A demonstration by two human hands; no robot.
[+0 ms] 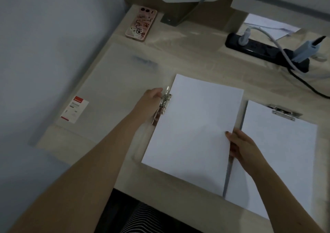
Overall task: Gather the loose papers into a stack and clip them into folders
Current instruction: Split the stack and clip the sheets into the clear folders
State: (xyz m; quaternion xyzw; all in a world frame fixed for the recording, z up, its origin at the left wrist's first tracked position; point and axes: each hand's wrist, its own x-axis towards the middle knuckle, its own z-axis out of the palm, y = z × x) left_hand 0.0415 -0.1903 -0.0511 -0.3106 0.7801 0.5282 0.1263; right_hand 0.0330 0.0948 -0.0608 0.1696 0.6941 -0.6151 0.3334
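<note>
The paper stack [192,131] lies mid-bench by the near edge, with its long axis running away from that edge and tilted a little right. The metal clip [163,106] sits on the stack's left long edge, and the left hand [151,101] is right against it, fingers curled round its lever. The right hand [242,147] pinches the opposite edge, thumb on top. The left hand is the nearer to the clip — clamping looks like its job, I judge — while the right hand steadies the sheets.

Office desk [196,61], power strip [264,51], phone [141,23]
</note>
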